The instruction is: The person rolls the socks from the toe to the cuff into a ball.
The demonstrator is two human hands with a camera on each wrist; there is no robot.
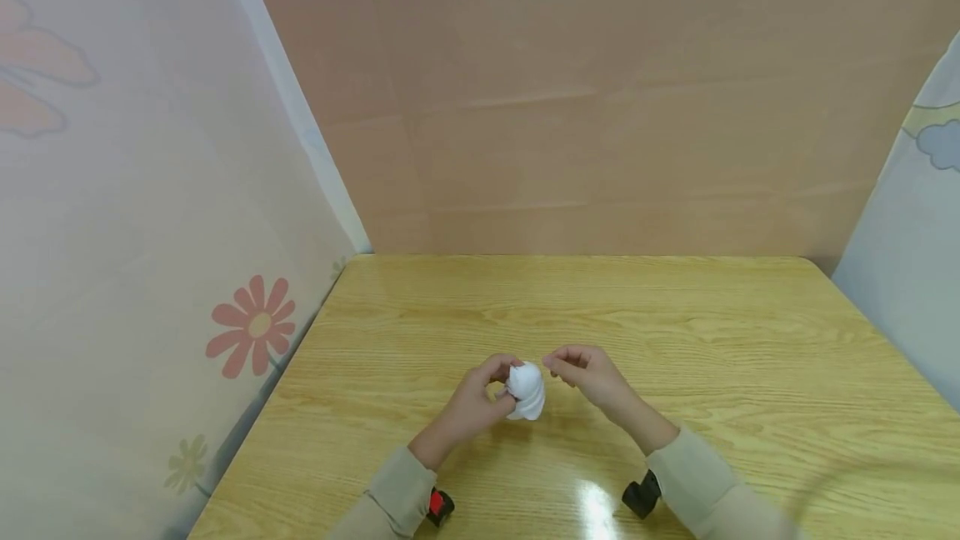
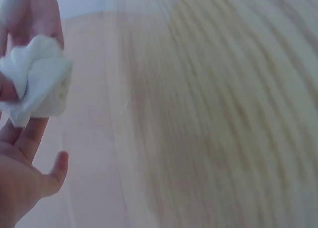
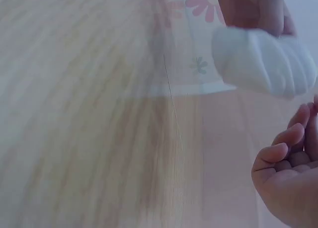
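Observation:
A bundle of soft white cloth (image 1: 528, 390), twisted into folds, is raised a little over the table. My left hand (image 1: 476, 398) grips it between the thumb and fingers from its left side. In the left wrist view the thumb presses into the folds of the cloth (image 2: 47, 84), while one finger stands away below. My right hand (image 1: 596, 377) is just right of the bundle, fingers curled and fingertips drawn together. Seen from the right wrist, these curled fingers (image 3: 288, 138) lie right below the cloth (image 3: 263, 61), and nothing shows between them.
Under both hands is a wood-grain table (image 1: 675, 307). A plain brown sheet (image 1: 585, 107) hangs behind it, and a flower-printed sheet (image 1: 150, 215) runs down the left side. A pale printed sheet (image 1: 911, 248) borders the right. Dark wrist devices (image 1: 641, 497) sit at the cuffs.

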